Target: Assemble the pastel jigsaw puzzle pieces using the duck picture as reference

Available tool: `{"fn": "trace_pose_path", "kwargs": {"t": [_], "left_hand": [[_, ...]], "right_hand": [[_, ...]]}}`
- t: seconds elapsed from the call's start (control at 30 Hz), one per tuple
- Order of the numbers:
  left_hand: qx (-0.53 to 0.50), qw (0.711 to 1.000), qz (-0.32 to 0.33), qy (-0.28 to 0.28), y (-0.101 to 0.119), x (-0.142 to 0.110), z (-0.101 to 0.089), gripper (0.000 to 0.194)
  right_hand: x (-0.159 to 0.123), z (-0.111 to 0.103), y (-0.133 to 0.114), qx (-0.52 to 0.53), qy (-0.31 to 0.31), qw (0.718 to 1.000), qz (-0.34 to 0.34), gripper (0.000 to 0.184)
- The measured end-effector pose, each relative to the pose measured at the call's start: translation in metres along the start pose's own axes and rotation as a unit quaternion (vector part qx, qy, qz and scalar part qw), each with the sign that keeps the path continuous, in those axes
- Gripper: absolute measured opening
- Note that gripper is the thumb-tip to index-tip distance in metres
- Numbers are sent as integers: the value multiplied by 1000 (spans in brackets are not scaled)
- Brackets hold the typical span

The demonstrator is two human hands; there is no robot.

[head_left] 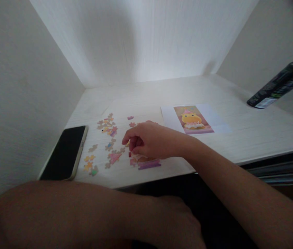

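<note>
Right hand [146,140] curled on joined puzzle pieces [146,162], one phone [64,152], one picture sheet [195,119] (left hand [177,221] relaxed, empty)

Hidden and cut off around the hands

The right hand [148,140] is covering part of the joined puzzle section [146,162]; the left hand [180,221], dim and blurred, is running off the bottom edge; loose pieces [108,129] beyond the fingers are showing too small to make out.

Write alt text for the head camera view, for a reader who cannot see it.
A right hand rests, fingers curled, on a partly assembled jigsaw on a white desk, with loose puzzle pieces scattered to its left. A dark phone lies at the left edge, a reference picture of a yellow character beyond; the left hand sits low in the foreground.
</note>
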State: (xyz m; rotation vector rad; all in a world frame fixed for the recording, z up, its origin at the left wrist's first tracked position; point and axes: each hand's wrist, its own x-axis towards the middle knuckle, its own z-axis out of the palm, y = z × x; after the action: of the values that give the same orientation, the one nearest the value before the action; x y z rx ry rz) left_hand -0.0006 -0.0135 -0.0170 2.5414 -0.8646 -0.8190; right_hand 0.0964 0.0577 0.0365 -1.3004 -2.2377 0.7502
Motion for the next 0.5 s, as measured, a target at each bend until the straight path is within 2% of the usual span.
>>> {"fn": "trace_pose_path", "kwargs": {"t": [0.1, 0.2, 0.33, 0.5], "left_hand": [[11, 1000, 0, -22, 0, -2, -1, 13], [8, 1000, 9, -7, -2, -1, 0, 15], [3, 1000, 7, -14, -3, 1, 2, 15], [-1, 1000, 13, -8, -4, 3, 1, 14]], "right_hand": [[0, 0, -1, -16, -6, 1000, 4, 31], [1, 1, -1, -30, -3, 1000, -7, 32], [1, 3, 0, -39, -7, 999, -29, 33], [1, 3, -1, -75, -14, 997, -27, 34]]}}
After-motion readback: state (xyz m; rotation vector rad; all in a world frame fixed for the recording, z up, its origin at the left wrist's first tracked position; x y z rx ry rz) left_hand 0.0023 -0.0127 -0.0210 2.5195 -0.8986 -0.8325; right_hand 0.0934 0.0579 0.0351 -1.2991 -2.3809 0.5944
